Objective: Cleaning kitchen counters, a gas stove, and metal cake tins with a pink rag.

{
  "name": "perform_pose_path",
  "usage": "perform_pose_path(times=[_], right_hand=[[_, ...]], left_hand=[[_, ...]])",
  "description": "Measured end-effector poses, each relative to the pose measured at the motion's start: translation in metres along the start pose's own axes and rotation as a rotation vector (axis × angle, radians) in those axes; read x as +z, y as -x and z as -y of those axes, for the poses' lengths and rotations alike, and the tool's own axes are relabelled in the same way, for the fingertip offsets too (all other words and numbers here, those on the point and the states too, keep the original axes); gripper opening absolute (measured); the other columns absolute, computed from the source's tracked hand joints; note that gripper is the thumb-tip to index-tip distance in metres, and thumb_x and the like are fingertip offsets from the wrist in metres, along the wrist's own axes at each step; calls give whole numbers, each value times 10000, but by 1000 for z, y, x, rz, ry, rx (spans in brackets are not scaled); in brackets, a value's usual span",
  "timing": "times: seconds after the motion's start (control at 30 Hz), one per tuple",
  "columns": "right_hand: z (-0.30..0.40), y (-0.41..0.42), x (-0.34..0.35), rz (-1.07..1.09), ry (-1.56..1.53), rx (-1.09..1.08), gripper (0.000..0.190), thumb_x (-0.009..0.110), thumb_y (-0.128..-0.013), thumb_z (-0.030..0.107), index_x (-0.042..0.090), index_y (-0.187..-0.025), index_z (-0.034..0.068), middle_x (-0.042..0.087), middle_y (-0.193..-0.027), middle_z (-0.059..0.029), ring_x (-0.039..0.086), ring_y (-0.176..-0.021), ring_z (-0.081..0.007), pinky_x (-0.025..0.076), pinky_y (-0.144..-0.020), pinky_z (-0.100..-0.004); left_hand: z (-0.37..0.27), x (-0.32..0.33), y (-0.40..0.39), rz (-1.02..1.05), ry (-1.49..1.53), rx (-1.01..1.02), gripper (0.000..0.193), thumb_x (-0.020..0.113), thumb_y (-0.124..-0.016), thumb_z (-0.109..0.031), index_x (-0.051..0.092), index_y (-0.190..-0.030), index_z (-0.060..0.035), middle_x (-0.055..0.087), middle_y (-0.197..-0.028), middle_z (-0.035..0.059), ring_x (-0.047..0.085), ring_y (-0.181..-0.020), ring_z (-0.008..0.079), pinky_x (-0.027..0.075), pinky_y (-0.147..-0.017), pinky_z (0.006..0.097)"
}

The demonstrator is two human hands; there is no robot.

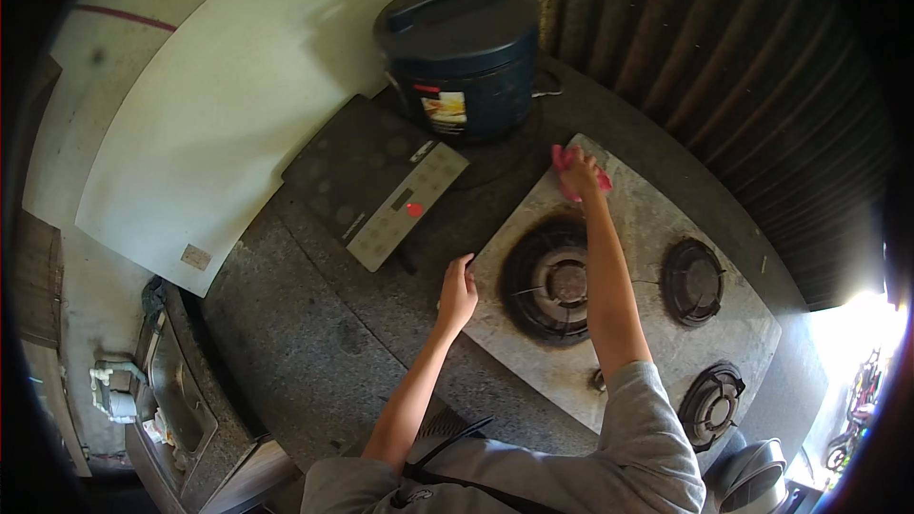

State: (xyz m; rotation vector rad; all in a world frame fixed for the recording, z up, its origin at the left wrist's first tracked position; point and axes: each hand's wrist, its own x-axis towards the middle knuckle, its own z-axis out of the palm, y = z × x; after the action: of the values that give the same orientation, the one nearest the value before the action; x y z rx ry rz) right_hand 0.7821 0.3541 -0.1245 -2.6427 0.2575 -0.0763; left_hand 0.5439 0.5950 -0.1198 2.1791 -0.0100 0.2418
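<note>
A gas stove (635,221) with a stained metal top and three burners lies before me. My right hand (582,173) presses a crumpled pink cloth (571,189) onto the stovetop near its far corner. My right forearm passes over the large burner (546,282) and hides part of it. At the stove's left edge is my left hand (458,294), its fingers curled. A small dark bit shows at its fingertips; whether it grips the edge or only rests there I cannot tell.
An induction cooktop (375,178) sits left of the stove on the stone counter (307,300). Behind it stands a dark blue lidded pot (464,78). A sink (178,400) is at lower left. Corrugated metal sheeting (700,71) rises at right, and metal pans (753,475) sit at lower right.
</note>
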Motion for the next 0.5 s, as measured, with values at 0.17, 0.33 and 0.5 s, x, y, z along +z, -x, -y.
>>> perform_pose_path(times=[0.17, 0.33, 0.5], right_hand=[[96, 77, 46, 110, 290, -316, 570, 533, -739, 239, 398, -1272, 91, 411, -1187, -242, 463, -999, -432, 400, -845, -525], [121, 175, 63, 32, 208, -355, 540, 568, -696, 228, 453, -1188, 37, 444, -1141, -225, 465, -960, -423, 413, -815, -510], [100, 212, 48, 991, -763, -248, 576, 640, -727, 281, 442, -1166, -34, 544, -1080, -157, 534, -968, -229, 438, -823, -358]], left_hand=[[31, -12, -13, 3, 514, -252, 440, 547, -815, 19, 411, -1232, -8, 485, -1194, 185, 498, -1102, 265, 476, -840, 358], [5, -29, -20, 120, 348, -62, 891, 693, -690, -7, 173, -1405, -114, 321, -1327, 203, 427, -1148, 329, 393, -953, 413], [-3, -58, 11, 28, -41, -59, 691, 800, -600, -200, 480, -1200, -78, 477, -1138, 165, 455, -1029, 365, 375, -889, 441]])
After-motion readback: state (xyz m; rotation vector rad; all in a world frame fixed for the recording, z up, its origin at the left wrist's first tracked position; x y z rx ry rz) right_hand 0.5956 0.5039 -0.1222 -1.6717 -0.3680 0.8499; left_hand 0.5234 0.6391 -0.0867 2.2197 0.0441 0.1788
